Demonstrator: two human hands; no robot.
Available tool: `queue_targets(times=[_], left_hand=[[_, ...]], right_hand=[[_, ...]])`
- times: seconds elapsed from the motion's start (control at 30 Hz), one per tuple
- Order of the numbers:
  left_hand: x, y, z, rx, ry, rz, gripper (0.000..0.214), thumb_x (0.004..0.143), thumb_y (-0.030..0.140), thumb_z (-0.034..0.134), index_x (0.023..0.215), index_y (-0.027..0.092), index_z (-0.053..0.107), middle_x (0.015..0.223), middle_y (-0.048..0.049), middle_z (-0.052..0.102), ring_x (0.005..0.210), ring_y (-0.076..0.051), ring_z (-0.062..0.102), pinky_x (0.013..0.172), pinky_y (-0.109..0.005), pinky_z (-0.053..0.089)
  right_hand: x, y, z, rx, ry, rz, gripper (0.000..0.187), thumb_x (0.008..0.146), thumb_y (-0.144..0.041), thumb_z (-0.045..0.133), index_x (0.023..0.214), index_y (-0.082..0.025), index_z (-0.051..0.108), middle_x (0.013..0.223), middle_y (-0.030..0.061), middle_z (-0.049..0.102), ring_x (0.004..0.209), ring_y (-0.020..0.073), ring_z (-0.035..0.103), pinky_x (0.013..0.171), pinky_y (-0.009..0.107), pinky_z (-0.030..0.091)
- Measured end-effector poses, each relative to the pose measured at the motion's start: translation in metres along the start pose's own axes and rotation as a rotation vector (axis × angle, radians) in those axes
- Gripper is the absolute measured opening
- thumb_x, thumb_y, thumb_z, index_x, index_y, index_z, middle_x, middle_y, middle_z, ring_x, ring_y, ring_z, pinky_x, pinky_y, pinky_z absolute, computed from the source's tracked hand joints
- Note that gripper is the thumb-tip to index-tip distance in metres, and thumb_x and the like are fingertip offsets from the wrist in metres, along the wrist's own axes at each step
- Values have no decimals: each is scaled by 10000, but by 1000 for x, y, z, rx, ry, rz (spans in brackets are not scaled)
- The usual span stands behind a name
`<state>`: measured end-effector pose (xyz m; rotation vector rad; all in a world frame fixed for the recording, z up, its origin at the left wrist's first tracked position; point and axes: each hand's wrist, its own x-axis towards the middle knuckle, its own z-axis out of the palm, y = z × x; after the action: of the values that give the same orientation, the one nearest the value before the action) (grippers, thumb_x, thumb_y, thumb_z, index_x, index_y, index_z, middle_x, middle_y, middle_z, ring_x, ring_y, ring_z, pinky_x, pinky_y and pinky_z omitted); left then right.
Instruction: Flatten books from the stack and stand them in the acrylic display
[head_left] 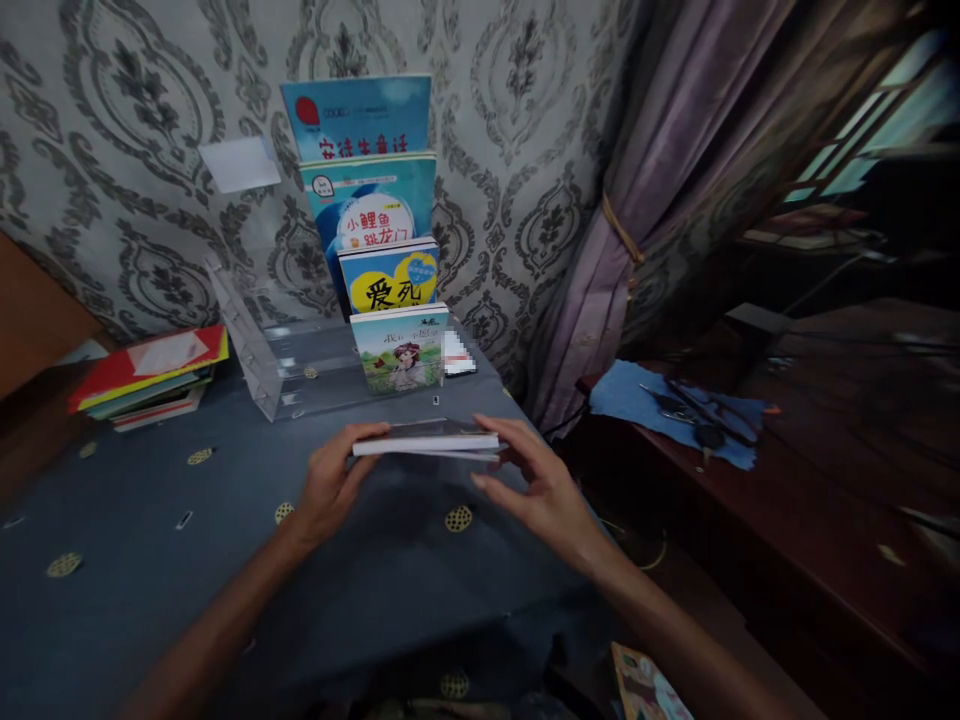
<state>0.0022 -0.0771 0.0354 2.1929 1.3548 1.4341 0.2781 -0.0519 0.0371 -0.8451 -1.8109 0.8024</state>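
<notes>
In front of the clear stand (277,360) on the table (150,540), I hold a thin book (427,440) flat, just above the blue cloth, with its long edge facing me. My left grip (330,490) is pinched on the book's left end, thumb on top and fingers curled beneath. My right grip (544,490) is spread, fingers stretched out along the right end and touching it. I cannot tell whether that side bears any of the weight.

The stand rises in steps against the patterned wall, and four books fill its right-hand column. The lowest is a book with a cartoon girl (400,348), then a yellow one (388,278), then one with a fish (369,205), and a blue one (356,115) at the top. The left part of the stand shows bare clear steps. A stack of books (150,375) lies on the table well off to the left.

I judge the step in hand to be carrying this one book, level and between both grips, close to the foot of the stand and not yet resting on anything. Moving it toward the stand would call for the right grip to close properly on its end. The book would have to be tipped from flat to upright with its cover outward. Its lower edge would also need to clear the cartoon girl book, which stands just beyond it.
</notes>
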Motion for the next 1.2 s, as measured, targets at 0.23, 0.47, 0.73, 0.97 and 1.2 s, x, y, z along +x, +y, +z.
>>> queue_targets(times=[0.23, 0.47, 0.73, 0.97, 1.2], left_hand=[[32, 28, -2, -395, 164, -324, 316, 885, 462, 682, 1005, 170, 692, 820, -6, 705, 652, -132, 669, 560, -231, 591], [42, -2, 4, -609, 24, -625, 583, 698, 619, 794, 1005, 154, 626, 717, 30, 639, 436, -57, 484, 298, -143, 334], [29, -59, 31, -476, -99, -738, 610, 705, 703, 725, 945, 164, 568, 497, 103, 511, 294, -57, 382, 284, -178, 272], [24, -78, 33, -286, -181, -799, 456, 836, 546, 657, 1058, 163, 548, 484, 100, 532, 317, -86, 472, 328, -173, 280], [24, -75, 27, 127, -292, -625, 409, 951, 412, 535, 1243, 131, 583, 597, 28, 650, 433, -165, 598, 508, -260, 451]], right_hand=[[26, 15, 17, 107, -53, 81, 286, 938, -461, 602, 1019, -220, 734, 979, 51, 732, 866, 213, 655, 743, 323, 537], [29, 26, 31, 259, -103, 223, 426, 875, -606, 629, 753, -198, 606, 653, -17, 581, 575, 126, 509, 519, 237, 416], [35, 72, 45, 80, -136, 398, 428, 818, -624, 626, 777, -201, 582, 517, -60, 478, 441, 111, 417, 407, 219, 304], [41, 79, 45, -154, -134, 361, 351, 856, -516, 605, 770, -178, 645, 549, -29, 536, 523, 136, 487, 485, 239, 330], [38, 62, 41, -597, -180, 263, 315, 938, -401, 591, 1131, -179, 703, 840, 58, 727, 747, 222, 679, 637, 288, 443]])
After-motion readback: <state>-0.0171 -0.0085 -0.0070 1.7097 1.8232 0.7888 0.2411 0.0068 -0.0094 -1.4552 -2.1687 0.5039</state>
